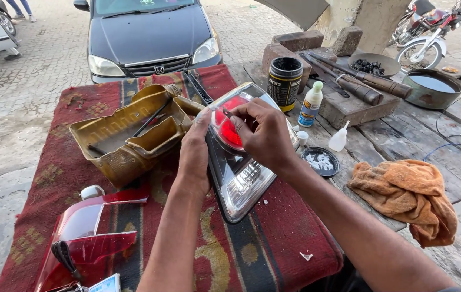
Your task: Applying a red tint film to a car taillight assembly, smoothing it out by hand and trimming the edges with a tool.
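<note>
The clear-and-red plastic car tail-lamp unit [236, 162] stands tilted on the red patterned rug [273, 238] over the counter. The left hand [195, 154] clasps its left edge; the right hand [263, 132] pinches a small dark piece against the red lens. It looks light, rigid, glossy and crack-prone, best gripped by the rim.

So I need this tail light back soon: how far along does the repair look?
Done: adhesive is laid out, with a white bottle uncapped and white paste in the black lid. In hand: the left hand steadies the tail light while the right hand presses a small tool on its red section. Left: the red lens piece lies apart, unattached.
</note>
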